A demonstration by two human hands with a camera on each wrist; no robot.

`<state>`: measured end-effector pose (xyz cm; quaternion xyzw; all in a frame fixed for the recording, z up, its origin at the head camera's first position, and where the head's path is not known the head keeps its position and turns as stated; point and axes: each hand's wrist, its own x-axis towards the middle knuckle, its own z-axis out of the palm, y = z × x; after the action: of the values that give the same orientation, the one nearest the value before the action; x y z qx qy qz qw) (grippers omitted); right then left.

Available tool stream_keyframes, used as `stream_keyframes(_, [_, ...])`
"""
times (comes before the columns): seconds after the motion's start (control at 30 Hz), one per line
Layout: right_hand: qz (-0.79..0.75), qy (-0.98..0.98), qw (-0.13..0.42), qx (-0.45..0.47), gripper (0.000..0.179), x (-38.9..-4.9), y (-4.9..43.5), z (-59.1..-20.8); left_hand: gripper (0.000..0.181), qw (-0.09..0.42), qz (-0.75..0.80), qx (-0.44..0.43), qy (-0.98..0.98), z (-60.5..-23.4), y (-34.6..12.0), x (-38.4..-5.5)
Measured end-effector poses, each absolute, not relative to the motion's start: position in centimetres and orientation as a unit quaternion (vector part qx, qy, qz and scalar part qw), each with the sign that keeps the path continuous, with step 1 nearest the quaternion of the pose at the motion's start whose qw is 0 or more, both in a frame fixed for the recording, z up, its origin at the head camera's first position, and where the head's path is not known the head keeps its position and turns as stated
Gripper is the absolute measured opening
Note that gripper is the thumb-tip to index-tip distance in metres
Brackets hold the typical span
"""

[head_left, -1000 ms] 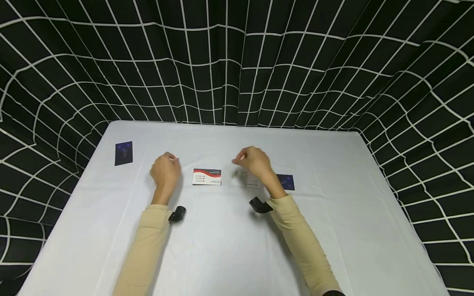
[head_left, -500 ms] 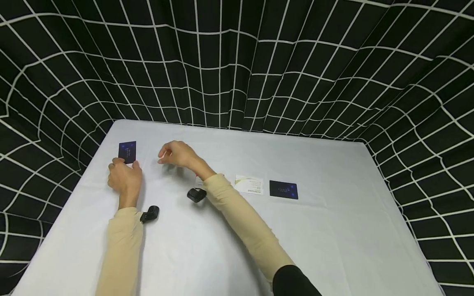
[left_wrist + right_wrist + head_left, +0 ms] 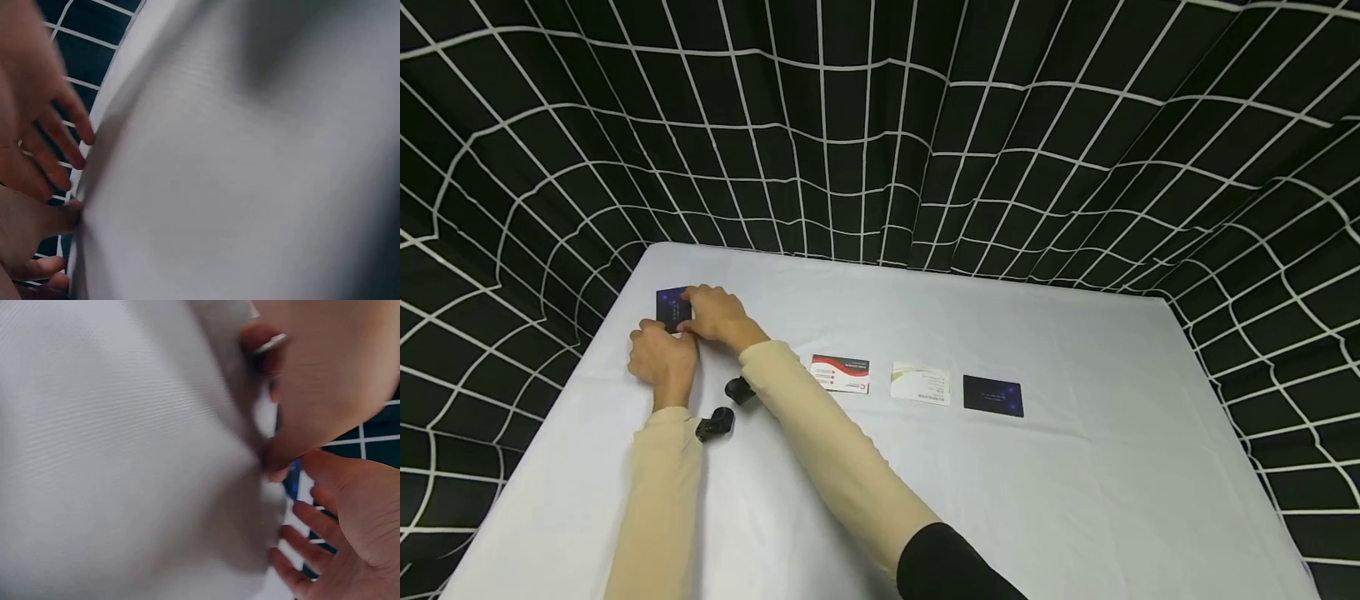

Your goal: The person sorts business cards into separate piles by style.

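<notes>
Near the far left of the white table, a dark blue business card [image 3: 673, 310] lies between both hands. My left hand [image 3: 662, 358] is at its near edge, with the thumb toward its near right corner. That hand's fingers [image 3: 257, 336] look bent in the right wrist view; I cannot tell whether they grip the card. From the right, my right hand [image 3: 718, 318] reaches the card's right edge, index finger and thumb toward its two corners. In the right wrist view, the right hand's fingers [image 3: 312, 540] are spread and fairly straight. Only a blue sliver of the card [image 3: 291, 481] shows there.
Along the table's middle lie a red, white and black business card [image 3: 840, 375], a pale card with a green curve [image 3: 920, 384] and another dark blue card [image 3: 992, 396]. A black curtain with a white grid [image 3: 880, 125] stands behind the table [image 3: 1112, 433].
My left hand has gone left to the dark blue card. The right hand has swept left from beside the pale card to the same card's right edge. The head view has shifted slightly.
</notes>
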<state>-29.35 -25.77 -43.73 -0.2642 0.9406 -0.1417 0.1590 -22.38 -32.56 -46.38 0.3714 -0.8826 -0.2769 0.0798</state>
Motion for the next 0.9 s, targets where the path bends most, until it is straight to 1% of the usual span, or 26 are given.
stream_keyframes(0.07, [-0.127,0.945,0.151,-0.26,0.059,-29.4,-25.5,-44.5,0.052,0.084,-0.294,0.371,-0.877,-46.4,-32.5,-22.4])
stream_keyframes(0.17, [-0.123,0.947,0.142,-0.261,0.059,-29.7,-25.2,-44.9,0.064,0.069,-0.308,0.373,-0.873,-46.3,-32.7,-22.4])
stream_keyframes(0.23, [-0.124,0.947,0.139,-0.261,0.059,-29.9,-25.3,-45.0,0.067,0.063,-0.318,0.377,-0.868,-46.2,-33.0,-22.4])
stream_keyframes(0.33, [-0.128,0.948,0.135,-0.257,0.062,-30.4,-25.6,-44.9,0.063,0.062,-0.325,0.381,-0.864,-45.9,-33.4,-22.4])
stream_keyframes(0.43, [-0.126,0.951,0.135,-0.246,0.071,-30.7,-26.3,-45.1,0.058,0.059,-0.335,0.386,-0.858,-45.6,-33.8,-22.3])
stream_keyframes(0.53, [-0.11,0.958,0.133,-0.232,0.081,-30.8,-26.9,-45.6,0.058,0.043,-0.344,0.383,-0.856,-45.5,-34.2,-22.0])
stream_keyframes(0.6, [-0.102,0.962,0.126,-0.22,0.084,-30.7,-27.2,-45.9,0.06,0.034,-0.351,0.38,-0.855,-45.6,-34.2,-21.8])
stream_keyframes(0.67, [-0.103,0.966,0.119,-0.205,0.08,-30.7,-27.2,-46.1,0.06,0.031,-0.359,0.372,-0.855,-45.7,-34.3,-21.8])
stream_keyframes(0.73, [-0.12,0.969,0.11,-0.188,0.072,-30.9,-27.2,-46.2,0.06,0.031,-0.362,0.363,-0.858,-45.7,-34.3,-21.8])
stream_keyframes(0.9, [-0.161,0.974,0.066,-0.148,0.039,-31.6,-26.5,-46.2,0.059,0.042,-0.356,0.338,-0.87,-45.4,-34.6,-22.2])
